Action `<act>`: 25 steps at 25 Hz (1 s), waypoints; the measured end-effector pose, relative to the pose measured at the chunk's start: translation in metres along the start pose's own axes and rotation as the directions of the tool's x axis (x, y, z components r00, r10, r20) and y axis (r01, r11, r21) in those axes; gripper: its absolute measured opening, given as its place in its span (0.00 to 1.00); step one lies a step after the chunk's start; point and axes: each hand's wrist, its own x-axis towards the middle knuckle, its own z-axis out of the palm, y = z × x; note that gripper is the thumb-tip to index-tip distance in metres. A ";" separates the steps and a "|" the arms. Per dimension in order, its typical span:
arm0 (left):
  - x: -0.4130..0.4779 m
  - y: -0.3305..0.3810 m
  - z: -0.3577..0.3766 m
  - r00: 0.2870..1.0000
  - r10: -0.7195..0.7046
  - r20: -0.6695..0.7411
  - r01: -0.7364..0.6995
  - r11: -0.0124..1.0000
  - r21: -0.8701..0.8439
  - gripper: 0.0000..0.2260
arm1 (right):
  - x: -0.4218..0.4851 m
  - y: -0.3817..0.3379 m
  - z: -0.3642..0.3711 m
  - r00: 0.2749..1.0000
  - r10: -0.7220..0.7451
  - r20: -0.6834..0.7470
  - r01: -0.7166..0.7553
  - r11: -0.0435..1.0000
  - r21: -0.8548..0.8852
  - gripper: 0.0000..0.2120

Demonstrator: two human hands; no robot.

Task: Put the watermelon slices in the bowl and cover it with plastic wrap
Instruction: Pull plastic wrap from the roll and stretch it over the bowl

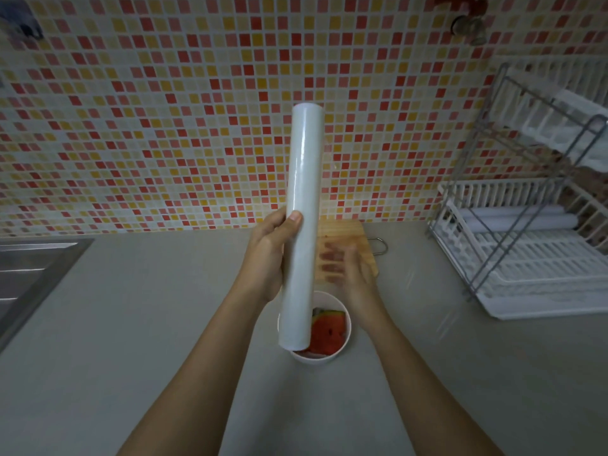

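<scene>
My left hand (265, 258) grips a long white roll of plastic wrap (301, 199) and holds it nearly upright above the counter. Its lower end hangs over a white bowl (347, 340) that holds red watermelon slices (329, 330) with green rind. My right hand (348, 271) is beside the roll on its right, blurred, with its fingers against the roll's side. Whether those fingers pinch the film is unclear.
A wooden cutting board (348, 238) with red juice stains lies behind the bowl near the tiled wall. A white dish rack (526, 232) stands at the right. A steel sink (29, 271) is at the left edge of the grey counter (148, 324).
</scene>
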 end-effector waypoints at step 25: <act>-0.012 -0.079 -0.005 0.871 -0.406 -0.276 0.460 0.872 0.166 0.25 | 0.018 0.045 -0.025 0.937 -0.059 -0.344 -0.097 0.903 -0.418 0.13</act>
